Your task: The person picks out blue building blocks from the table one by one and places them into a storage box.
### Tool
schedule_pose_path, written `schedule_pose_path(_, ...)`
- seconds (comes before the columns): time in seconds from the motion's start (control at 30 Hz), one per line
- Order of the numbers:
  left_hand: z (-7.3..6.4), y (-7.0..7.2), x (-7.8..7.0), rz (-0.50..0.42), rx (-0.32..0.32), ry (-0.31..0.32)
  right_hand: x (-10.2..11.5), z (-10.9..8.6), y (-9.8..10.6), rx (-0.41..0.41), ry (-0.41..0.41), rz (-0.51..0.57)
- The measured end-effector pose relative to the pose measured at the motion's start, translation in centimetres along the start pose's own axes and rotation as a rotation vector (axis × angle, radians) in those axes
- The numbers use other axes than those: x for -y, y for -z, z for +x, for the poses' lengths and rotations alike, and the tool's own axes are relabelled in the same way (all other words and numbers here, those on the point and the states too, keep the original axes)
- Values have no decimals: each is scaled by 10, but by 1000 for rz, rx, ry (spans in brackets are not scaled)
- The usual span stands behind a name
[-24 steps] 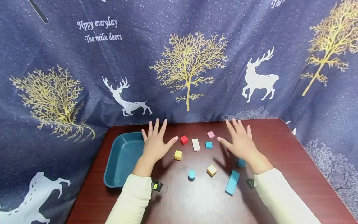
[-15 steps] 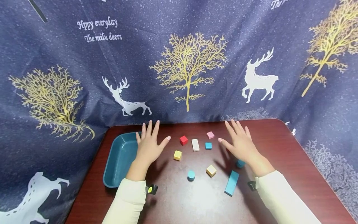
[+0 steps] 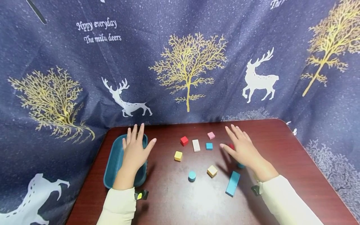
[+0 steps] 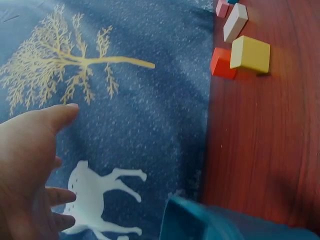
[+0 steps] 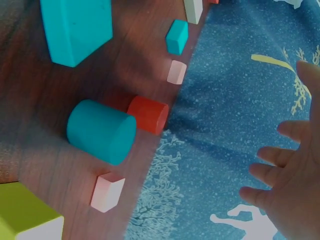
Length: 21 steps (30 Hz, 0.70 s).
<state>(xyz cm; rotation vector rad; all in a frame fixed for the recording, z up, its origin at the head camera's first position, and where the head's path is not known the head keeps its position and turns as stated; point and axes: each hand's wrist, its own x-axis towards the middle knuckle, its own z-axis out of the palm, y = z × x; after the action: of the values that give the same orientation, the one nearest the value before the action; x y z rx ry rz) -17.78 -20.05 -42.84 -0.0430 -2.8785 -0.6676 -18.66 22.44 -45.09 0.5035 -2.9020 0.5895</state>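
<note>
My left hand hovers over the teal tray with its fingers spread and nothing in it. The right hand, also spread and holding nothing, is above the table's right half. Under it, partly covered in the head view, are a red cylinder and a teal cylinder. Between the hands lie a red cube, a yellow cube, a white block, a small blue block and a pink block. Closer in are a blue cylinder, a pale yellow cube and a long blue block.
A dark blue cloth with deer and trees hangs behind the brown table. In the right wrist view, another pink block and a yellow-green block lie near the teal cylinder.
My left hand has moved left, from the tray's right side to over the tray. The right hand has shifted slightly nearer to me. The blocks stay in place.
</note>
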Motion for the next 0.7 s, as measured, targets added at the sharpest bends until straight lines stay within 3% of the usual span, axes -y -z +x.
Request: schedule_pose_path(0.7,-48,15,57,20,1,140,-3,-27,-4,12,18,-29)
